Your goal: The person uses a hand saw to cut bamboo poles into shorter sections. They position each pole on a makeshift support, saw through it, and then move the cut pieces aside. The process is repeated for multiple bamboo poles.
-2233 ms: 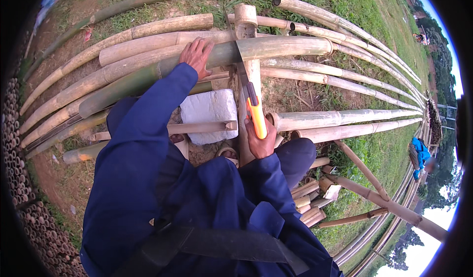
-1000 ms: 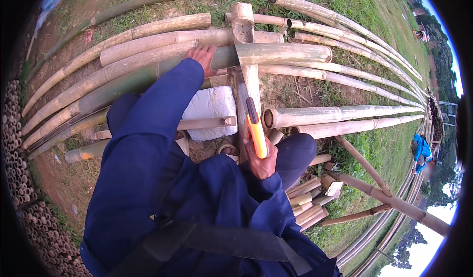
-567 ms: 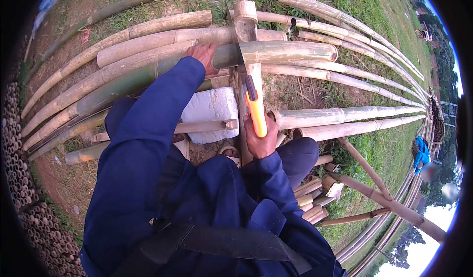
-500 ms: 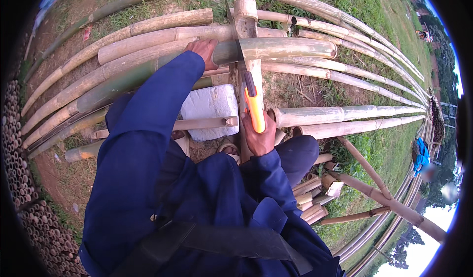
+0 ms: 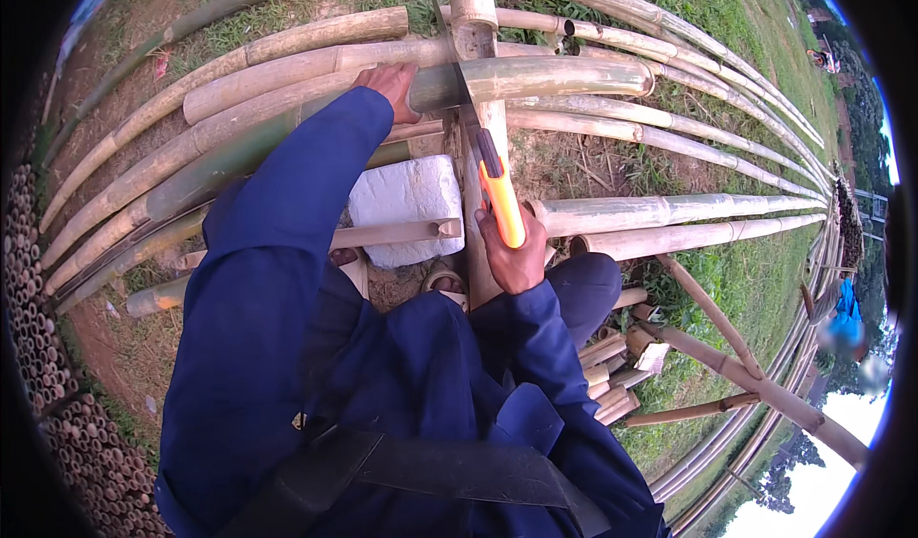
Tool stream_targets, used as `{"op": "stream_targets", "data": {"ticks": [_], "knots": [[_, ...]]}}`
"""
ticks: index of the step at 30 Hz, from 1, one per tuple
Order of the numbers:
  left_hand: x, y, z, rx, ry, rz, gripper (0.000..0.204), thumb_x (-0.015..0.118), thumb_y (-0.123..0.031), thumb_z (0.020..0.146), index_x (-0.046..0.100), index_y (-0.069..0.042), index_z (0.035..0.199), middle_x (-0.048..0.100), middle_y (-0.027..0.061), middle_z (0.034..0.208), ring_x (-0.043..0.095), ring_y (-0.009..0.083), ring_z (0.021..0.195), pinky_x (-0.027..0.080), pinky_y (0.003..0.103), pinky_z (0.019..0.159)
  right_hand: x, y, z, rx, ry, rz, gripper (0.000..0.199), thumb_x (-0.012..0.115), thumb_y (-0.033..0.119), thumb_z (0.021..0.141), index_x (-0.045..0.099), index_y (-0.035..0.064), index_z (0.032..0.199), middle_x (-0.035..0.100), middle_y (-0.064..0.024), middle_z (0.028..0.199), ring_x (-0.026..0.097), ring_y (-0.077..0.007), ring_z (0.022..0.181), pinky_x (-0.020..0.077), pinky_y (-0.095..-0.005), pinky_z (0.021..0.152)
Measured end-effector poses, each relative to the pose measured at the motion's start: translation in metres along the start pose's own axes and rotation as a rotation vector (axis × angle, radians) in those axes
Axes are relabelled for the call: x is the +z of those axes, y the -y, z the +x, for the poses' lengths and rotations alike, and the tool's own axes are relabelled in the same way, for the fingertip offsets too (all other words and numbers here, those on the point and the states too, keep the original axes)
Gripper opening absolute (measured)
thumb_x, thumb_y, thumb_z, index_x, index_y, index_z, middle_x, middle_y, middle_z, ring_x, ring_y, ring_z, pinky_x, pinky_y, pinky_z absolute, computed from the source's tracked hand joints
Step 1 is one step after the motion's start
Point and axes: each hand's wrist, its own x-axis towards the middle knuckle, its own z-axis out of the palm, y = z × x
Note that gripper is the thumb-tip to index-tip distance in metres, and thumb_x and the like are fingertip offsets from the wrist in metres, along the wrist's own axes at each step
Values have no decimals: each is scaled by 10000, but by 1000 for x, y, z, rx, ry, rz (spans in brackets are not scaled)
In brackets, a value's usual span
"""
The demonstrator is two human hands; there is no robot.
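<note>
My right hand (image 5: 513, 253) is closed round the orange and yellow handle of a handsaw (image 5: 503, 203). Its long dark blade reaches away from me and lies across a thick green bamboo pole (image 5: 535, 76). My left hand (image 5: 390, 90) grips the same pole just left of the blade, fingers over its top. Under the pole runs a bamboo support (image 5: 473, 36) with a hollowed upper end, pointing away from me. How deep the blade sits in the pole I cannot tell.
A whitish block (image 5: 406, 198) lies near my feet, with a bamboo strip (image 5: 397, 235) across it. Long bamboo poles (image 5: 669, 211) spread to both sides. Short offcuts (image 5: 612, 375) are heaped at my right. Stacked bamboo (image 5: 91, 461) stands far left. Someone in blue (image 5: 841, 318) is at the far right.
The saw handle and my right hand have moved slightly up and right in the picture, and the blade leans a little more. My left hand keeps its grip on the pole.
</note>
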Motion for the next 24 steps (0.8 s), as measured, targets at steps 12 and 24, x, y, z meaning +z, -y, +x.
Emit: {"op": "stream_targets", "data": {"ticks": [12, 24], "knots": [[0, 2, 10, -46, 47, -42, 816, 865, -385, 651, 567, -30, 1321, 672, 218, 1237, 646, 385, 1161, 530, 495, 987, -7, 9, 7, -25, 26, -89, 183, 719, 96, 914, 699, -40, 1035, 671, -172, 721, 658, -181, 641, 527, -352, 645], [21, 1, -13, 43, -25, -86, 814, 875, -379, 630, 563, -46, 1303, 674, 215, 1210, 646, 401, 1141, 540, 503, 950, -43, 23, -86, 82, 20, -133, 274, 716, 54, 934, 701, -49, 1187, 738, -82, 946, 653, -109, 860, 516, -273, 848]]}}
